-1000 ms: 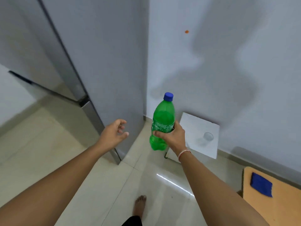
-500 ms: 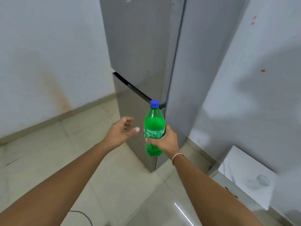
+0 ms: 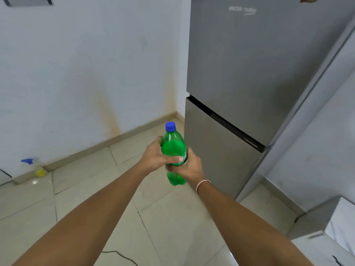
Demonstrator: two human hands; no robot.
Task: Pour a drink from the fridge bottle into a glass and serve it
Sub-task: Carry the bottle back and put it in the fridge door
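Note:
A green plastic bottle [image 3: 172, 148] with a blue cap [image 3: 170, 126] stands upright in front of me, held in both hands. My left hand [image 3: 153, 157] wraps its upper body from the left, thumb across the label. From the right and below, my right hand [image 3: 189, 168] grips its middle. The cap is on. To the right the grey fridge [image 3: 240, 73] has both doors closed. No glass is in view.
A white low table's corner [image 3: 343, 223] shows at the lower right edge. White walls meet a beige tiled floor [image 3: 96, 198]. A yellow item [image 3: 40, 172] and a blue one [image 3: 27, 160] lie by the left baseboard. A black cable [image 3: 119, 254] runs on the floor.
The view has swung left, from the table and glass to the fridge front. My left hand, open before, has closed on the bottle beside my right hand.

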